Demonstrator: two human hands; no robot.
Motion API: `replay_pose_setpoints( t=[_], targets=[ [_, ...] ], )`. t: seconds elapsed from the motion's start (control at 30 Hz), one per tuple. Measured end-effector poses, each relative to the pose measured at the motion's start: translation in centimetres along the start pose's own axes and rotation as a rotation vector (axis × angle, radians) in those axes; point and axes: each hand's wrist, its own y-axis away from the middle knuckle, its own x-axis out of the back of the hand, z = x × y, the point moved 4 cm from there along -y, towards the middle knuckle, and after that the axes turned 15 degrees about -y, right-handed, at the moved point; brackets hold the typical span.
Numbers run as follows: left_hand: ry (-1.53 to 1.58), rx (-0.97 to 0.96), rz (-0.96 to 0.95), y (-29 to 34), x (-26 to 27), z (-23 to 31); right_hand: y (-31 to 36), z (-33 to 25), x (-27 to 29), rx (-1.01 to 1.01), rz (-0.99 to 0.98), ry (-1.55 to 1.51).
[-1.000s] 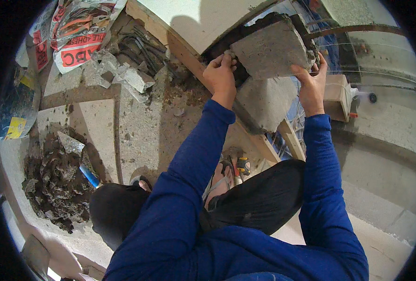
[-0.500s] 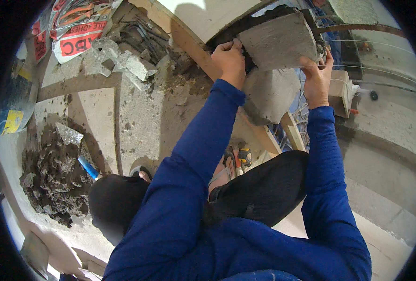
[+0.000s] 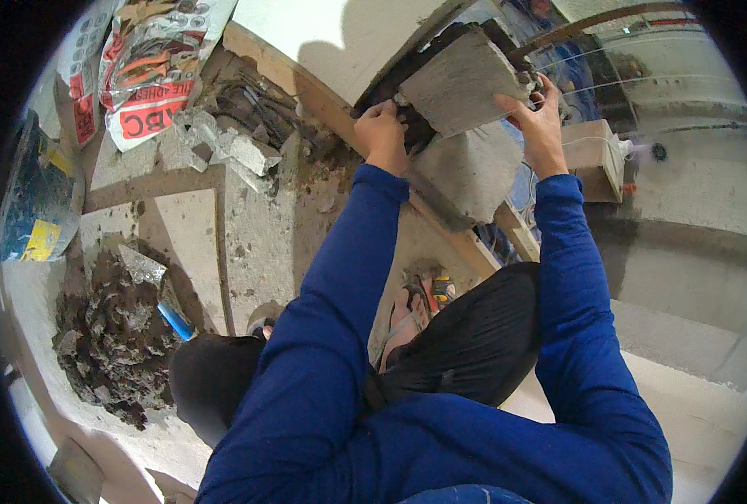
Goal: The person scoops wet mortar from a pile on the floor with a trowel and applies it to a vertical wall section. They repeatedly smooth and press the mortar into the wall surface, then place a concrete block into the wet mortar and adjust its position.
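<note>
A rough grey slab (image 3: 462,80) lies tilted on dark mortar at the top, right of centre. My right hand (image 3: 537,130) grips its right edge, thumb on the face and fingers round the side. Beside the slab's left edge is my left hand (image 3: 382,137); its fingers are curled together close to the mortar, and what they pinch, if anything, I cannot make out. Just below, a second grey slab (image 3: 466,178) sits nearer me. A taut string (image 3: 613,82) crosses by the right hand, and a rusty bar (image 3: 600,32) runs off to the right.
To the left, a trowel (image 3: 142,265) with a blue handle rests in a mortar heap (image 3: 109,353) on a pale board (image 3: 184,227). Behind are a bucket (image 3: 33,202), a plastic bag (image 3: 142,118) and rubble (image 3: 252,155). Timber (image 3: 302,88) borders the slabs; a tape measure (image 3: 445,289) lies near my foot.
The view has shifted, so the slabs and both hands appear lower and farther left. My right hand keeps its grip; the left fingertips sit slightly lower along the slab's left edge.
</note>
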Motion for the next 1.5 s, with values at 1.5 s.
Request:
replay_pose_setpoints(
  t=[1.5],
  targets=[
    [-0.366,-0.509,0.129,-0.5,2.1,1.7,-0.3,-0.1,1.5,0.104,-0.141,0.332]
  ],
)
